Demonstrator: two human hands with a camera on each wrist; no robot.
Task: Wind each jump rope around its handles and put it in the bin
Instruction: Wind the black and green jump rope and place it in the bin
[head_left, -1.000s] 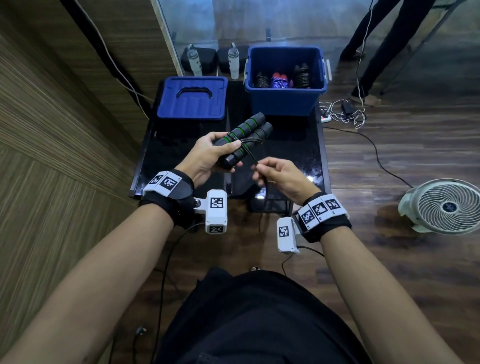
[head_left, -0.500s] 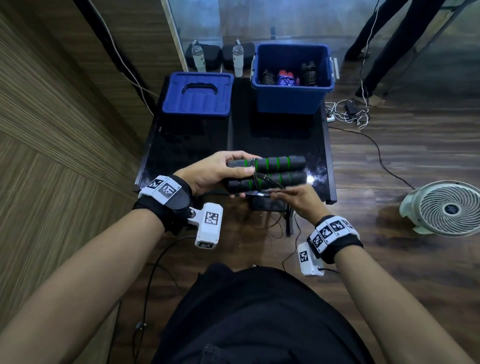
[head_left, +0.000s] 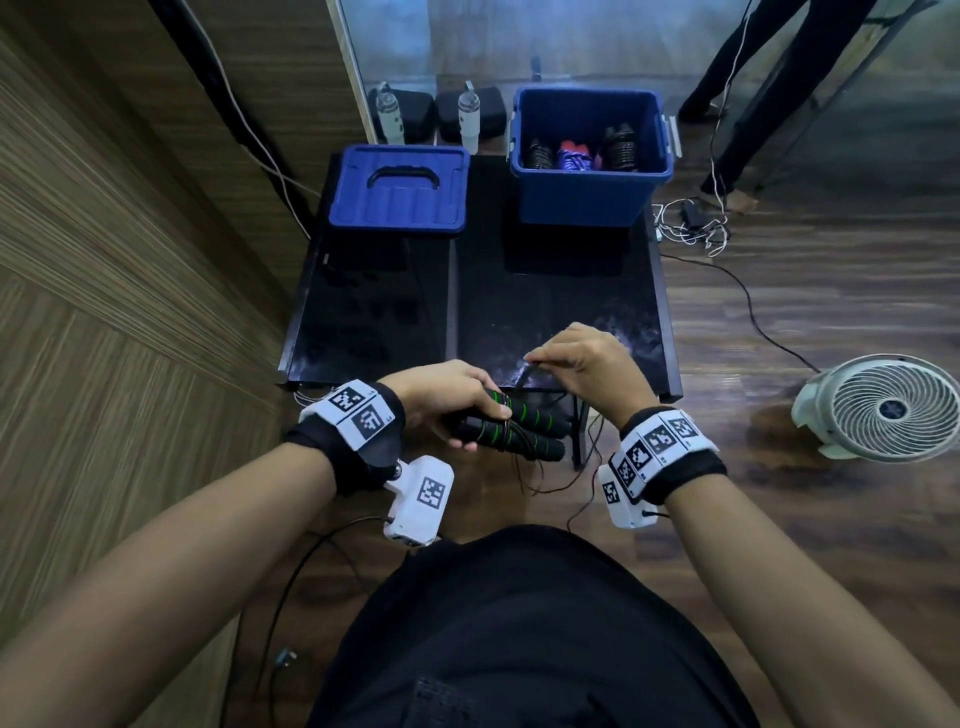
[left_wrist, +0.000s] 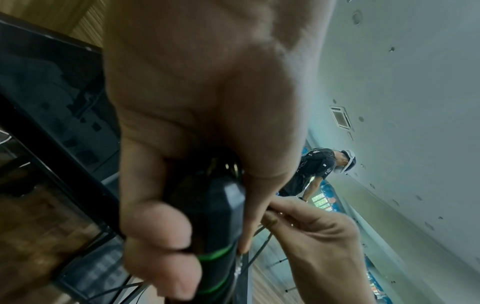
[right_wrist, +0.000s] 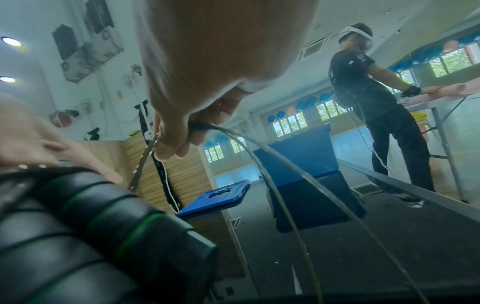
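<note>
My left hand (head_left: 447, 397) grips two black jump-rope handles with green rings (head_left: 519, 428), held side by side just off the near edge of the black table (head_left: 374, 312). In the left wrist view the fingers (left_wrist: 155, 236) curl round the handle ends (left_wrist: 215, 216). My right hand (head_left: 582, 358) pinches the thin black rope (head_left: 524, 376) above the handles; in the right wrist view the rope (right_wrist: 259, 156) loops out from the fingertips (right_wrist: 171, 144) over the handles (right_wrist: 103, 226). Slack rope hangs below. The open blue bin (head_left: 589, 192) at the table's far right holds wound ropes.
The bin's blue lid (head_left: 400, 189) lies at the far left of the table. Two bottles (head_left: 389, 117) stand behind it. A white fan (head_left: 883, 408) sits on the floor at right, with cables (head_left: 691, 228) nearby. Another person (right_wrist: 376, 98) stands beyond the table.
The left hand has turned the handles and drawn them nearer to my body. The right hand has risen from below the handles to above them, carrying the rope over.
</note>
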